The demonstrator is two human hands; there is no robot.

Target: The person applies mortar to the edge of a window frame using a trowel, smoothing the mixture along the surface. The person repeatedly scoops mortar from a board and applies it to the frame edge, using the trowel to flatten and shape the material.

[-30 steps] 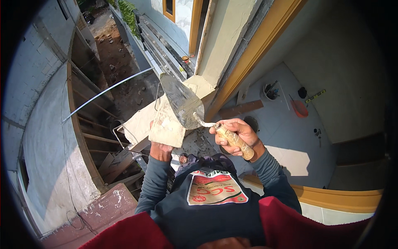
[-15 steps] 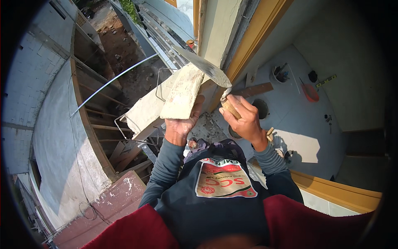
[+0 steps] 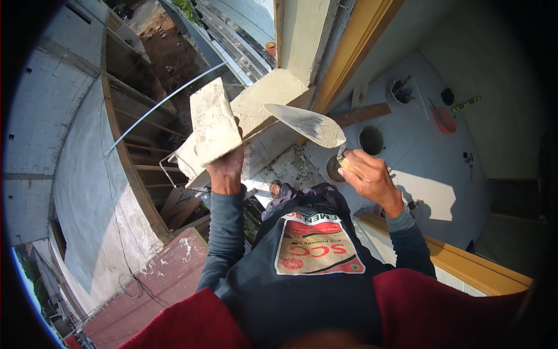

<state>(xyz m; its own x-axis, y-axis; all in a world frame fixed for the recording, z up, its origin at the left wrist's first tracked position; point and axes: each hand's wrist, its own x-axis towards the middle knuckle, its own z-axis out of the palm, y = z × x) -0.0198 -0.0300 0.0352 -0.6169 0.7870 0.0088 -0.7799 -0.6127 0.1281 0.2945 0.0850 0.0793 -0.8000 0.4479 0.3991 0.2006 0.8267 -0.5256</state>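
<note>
left hand point(image 3: 226, 170): partly open, cupped behind the near end of the pale slab point(image 3: 214, 119), a bit of finger showing at its right edge; rest of the grip is hidden. slab is up in the air, tilted, in front of the pale ledge point(image 3: 276, 96) as seen from above, apart from the trowel point(image 3: 308, 125). right hand point(image 3: 371, 174): curled snugly round the trowel's handle point(image 3: 352, 167), blade pointing left toward the slab, gap between them.

handling, my read: slab is stiff, moderate weight at most since one hand carries it (board or block, can't tell which). faces look rough and chalky, so decent friction, but corners could chip. it'll be tip-heavy held at the near end; better a flat palm under the middle, fingers over a long edge, no corner pinching.

trowel: light, thin stiff blade, tough. bare metal probably slick if wet. hold by the handle near the shank, fingers off the blade edge.
</note>
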